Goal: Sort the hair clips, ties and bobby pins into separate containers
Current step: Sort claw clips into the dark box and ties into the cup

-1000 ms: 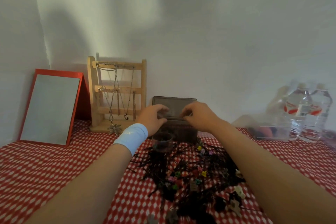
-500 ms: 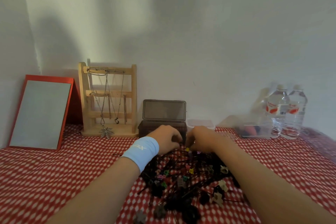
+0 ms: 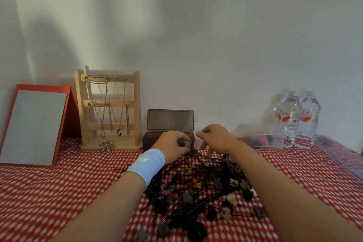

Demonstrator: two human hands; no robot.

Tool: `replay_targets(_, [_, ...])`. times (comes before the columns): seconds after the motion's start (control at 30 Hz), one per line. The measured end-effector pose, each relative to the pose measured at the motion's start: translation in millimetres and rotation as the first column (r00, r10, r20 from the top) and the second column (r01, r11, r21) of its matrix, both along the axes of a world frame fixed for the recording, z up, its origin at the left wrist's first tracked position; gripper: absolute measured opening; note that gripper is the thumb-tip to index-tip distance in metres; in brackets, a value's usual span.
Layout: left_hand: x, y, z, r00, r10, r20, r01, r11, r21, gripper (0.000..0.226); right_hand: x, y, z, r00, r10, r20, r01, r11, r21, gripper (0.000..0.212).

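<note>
A mixed heap (image 3: pixel 198 192) of black bobby pins, dark hair ties and small coloured flower clips lies on the red checked cloth in front of me. My left hand (image 3: pixel 172 146), with a light blue wristband, is raised above the heap's far edge and pinches a small beige flower clip (image 3: pixel 187 143). My right hand (image 3: pixel 215 137) hovers beside it with fingers apart; I see nothing in it, though it is blurred. Directly behind both hands stands a dark brown box (image 3: pixel 170 123) with its lid up.
A clear plastic container (image 3: pixel 265 140) with red and dark items sits right of the box, beside two water bottles (image 3: pixel 298 120). On the left stand a wooden jewellery rack (image 3: pixel 109 110) and a red-framed mirror (image 3: pixel 35 125). The wall rises just behind.
Both hands dropped from the box lid to the heap, then rose again. My left hand now holds a beige flower clip. The view tilted slightly.
</note>
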State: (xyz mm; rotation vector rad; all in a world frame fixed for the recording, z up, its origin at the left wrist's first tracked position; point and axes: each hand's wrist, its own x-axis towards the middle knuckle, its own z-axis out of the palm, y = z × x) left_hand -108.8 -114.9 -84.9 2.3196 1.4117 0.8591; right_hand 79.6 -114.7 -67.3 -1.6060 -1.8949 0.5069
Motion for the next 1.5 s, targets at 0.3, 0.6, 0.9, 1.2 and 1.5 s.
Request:
replay_targets(0.3, [-11,11,-4,0.998,0.023,-0.063,-0.022,1.0,0.016,0.023,-15,29,-40,0.941,0.008,0.337,0.027,0.995,-0.098,0.029])
replay_targets(0.6, [-14,10,-9,0.997,-0.006,-0.076,0.007,1.0,0.023,0.023,9,20,-11,0.972,0.041,0.231,-0.029,0.998,-0.055,0.023])
replay_targets(0.9, [-14,23,4,0.999,0.019,-0.043,-0.015,0.996,0.09,0.026,-3,21,10,0.984,0.156,0.085,-0.154,0.987,-0.034,0.021])
replay_targets(1.2, [-31,57,6,0.987,0.161,-0.016,-0.159,0.985,0.073,0.029,-38,49,2,0.986,0.1,0.135,-0.115,0.987,0.111,0.044])
replay_targets(1.5, [-40,38,8,0.999,0.053,-0.008,-0.051,0.984,0.169,0.018,-42,23,11,0.913,0.257,0.316,-0.276,0.961,0.016,0.007])
